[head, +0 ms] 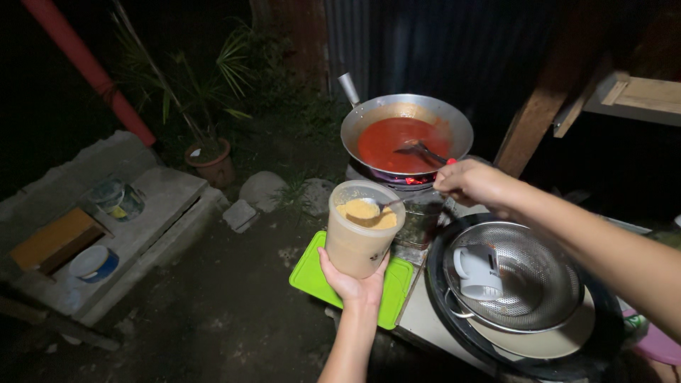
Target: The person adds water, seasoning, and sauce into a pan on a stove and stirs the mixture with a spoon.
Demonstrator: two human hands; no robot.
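Note:
My left hand [352,285] holds up a round, see-through plastic tub [360,230] with yellow-brown powder in it. My right hand [474,182] grips the handle of a metal spoon [385,204] whose bowl dips into the tub, heaped with the powder. Beyond the tub stands a metal wok [406,132] of red sauce over a glowing stove, with a dark ladle [423,151] resting in the sauce.
A green cutting board [313,273] lies under the tub. To the right a steel colander [528,276] holding a white cup sits on a plate in a dark round tray. A concrete ledge with containers is at the left, with a potted plant [211,160] behind it.

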